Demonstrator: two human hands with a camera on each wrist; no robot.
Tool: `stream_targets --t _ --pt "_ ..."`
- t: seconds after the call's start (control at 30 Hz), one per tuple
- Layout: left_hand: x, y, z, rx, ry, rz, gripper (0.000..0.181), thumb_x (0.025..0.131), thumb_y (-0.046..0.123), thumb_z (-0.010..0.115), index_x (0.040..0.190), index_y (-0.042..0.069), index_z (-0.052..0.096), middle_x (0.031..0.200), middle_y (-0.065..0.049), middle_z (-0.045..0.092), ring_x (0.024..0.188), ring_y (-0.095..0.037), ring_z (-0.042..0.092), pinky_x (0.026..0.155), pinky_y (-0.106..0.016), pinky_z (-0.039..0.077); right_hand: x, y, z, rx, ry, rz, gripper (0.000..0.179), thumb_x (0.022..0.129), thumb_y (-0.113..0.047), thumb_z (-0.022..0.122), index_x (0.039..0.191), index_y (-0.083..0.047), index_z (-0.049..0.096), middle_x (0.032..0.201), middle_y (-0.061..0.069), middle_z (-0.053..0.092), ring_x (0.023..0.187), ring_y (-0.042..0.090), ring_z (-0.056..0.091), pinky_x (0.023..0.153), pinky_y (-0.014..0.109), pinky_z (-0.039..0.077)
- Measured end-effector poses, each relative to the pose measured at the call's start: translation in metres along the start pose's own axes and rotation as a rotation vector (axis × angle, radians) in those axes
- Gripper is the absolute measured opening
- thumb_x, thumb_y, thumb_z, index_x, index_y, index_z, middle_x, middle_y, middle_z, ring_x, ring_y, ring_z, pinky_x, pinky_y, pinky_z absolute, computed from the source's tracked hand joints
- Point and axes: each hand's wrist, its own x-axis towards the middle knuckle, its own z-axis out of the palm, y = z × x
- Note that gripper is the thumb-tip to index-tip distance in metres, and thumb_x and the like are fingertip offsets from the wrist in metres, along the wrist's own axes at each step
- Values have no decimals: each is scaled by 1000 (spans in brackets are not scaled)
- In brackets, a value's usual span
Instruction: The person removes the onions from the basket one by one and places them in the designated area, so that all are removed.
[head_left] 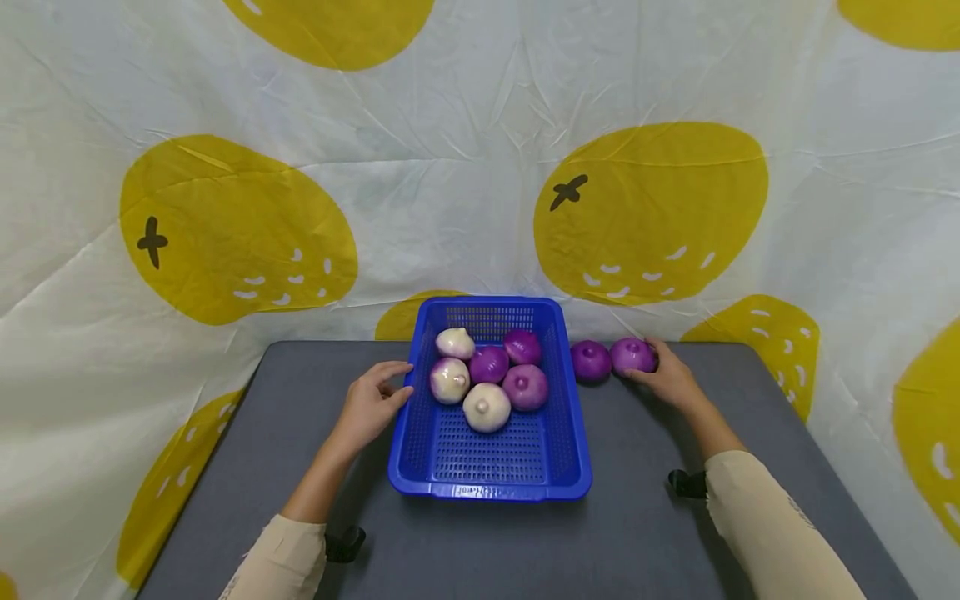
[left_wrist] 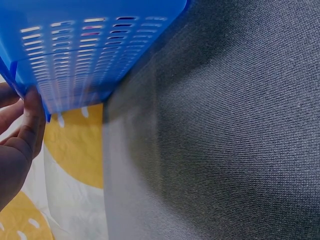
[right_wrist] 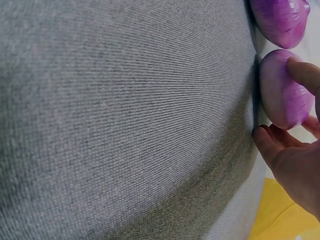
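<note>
- And here's the right hand [head_left: 670, 379], near the far edge of the counter [head_left: 637, 517], thumb on a purple onion [head_left: 632, 355] and fingers bent round its right flank: a light hold, spread no wider than the onion.
- That makes sense to me: something smooth and round probably rolls unless it's met from two sides.
- A second purple onion [head_left: 591, 362] sits just beside it, between it and the basket [head_left: 491, 492]; whether the two touch, I can't tell.
- Over to the left hand [head_left: 367, 404]: thumb and fingertips meet the basket's left rim, a small gap between them. Pinching or merely resting? Can't tell. Likely it's there to steady.
- Inside, six onions [head_left: 489, 364], white and purple, bunch toward the far end; the walls presumably check any rolling.
- The basket stands between both hands, handy, I'd judge, for either.
</note>
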Motion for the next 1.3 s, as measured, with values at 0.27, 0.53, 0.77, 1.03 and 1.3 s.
stream_targets --t 0.27,0.53,0.77,1.03,1.3 --pt "0 1 0 2 -4 -10 36 92 5 77 127 1 72 133 -17 67 76 -20 70 65 -22 54 -1 1 1 9 -6 4 90 97 -32 73 158 9 20 153 43 32 134 59 39 110 70 34" --pt "0 -2 2 7 -4 -12 36 92 6 77 128 2 72 133 -17 67 75 -19 69 64 -22 53 -1 0 1 22 -4 -3 89 97 -29 72 157 9 19 154 43 31 136 59 37 112 70 32" --pt "2 -3 2 20 -5 -2 36 92 6 77 127 2 72 133 -18 67 72 -17 65 63 -22 52 -1 0 0 62 12 -25 87 97 -27 72 157 11 21 152 43 33 134 58 41 111 68 35" --pt "3 0 1 26 -1 -1 36 91 5 77 127 2 72 132 -18 67 72 -16 64 62 -23 51 -7 -10 -15 20 93 -72 85 99 -32 71 158 9 25 152 43 35 133 61 43 106 71 38" --pt "2 -1 0 21 2 2 36 91 5 77 126 2 72 131 -18 68 71 -16 63 62 -22 51 -15 -48 -23 48 121 -182 79 98 -28 73 158 3 32 154 37 38 133 59 45 104 72 41"
